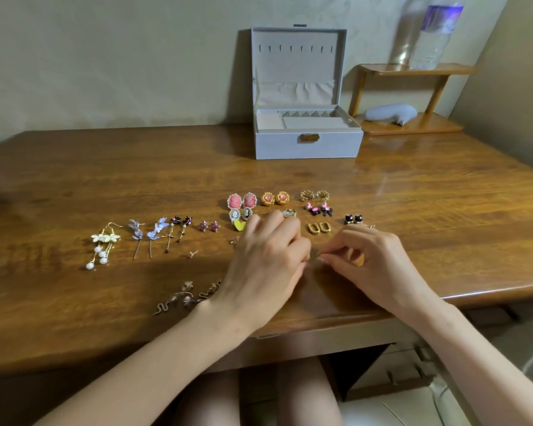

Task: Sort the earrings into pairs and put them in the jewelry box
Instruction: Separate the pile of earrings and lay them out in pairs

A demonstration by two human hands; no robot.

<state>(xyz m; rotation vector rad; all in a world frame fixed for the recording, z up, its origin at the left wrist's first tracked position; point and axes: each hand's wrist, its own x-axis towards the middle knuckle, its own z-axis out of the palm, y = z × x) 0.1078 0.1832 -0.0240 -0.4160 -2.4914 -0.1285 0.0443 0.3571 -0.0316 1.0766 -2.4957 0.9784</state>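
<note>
Wooden table (74,179): earrings (242,200) mostly paired, few loose near. Box (308,146) far, open, none seen inside. Left hand (265,265), right hand (373,259) curled; grip cannot be told.

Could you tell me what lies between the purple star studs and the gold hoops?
In the head view, a yellow heart piece and the left hand lie between the purple star studs and gold hoops.

Pinch: whether the left grip (268,265) or right grip (373,265) holds anything is too small to tell.
Yellow heart earring (237,225): right part hidden behind the left grip.
Snake earrings (162,308): right end hidden by the left wrist (219,309).
Water bottle (434,35): top cut off by upper edge, blurred.
</note>
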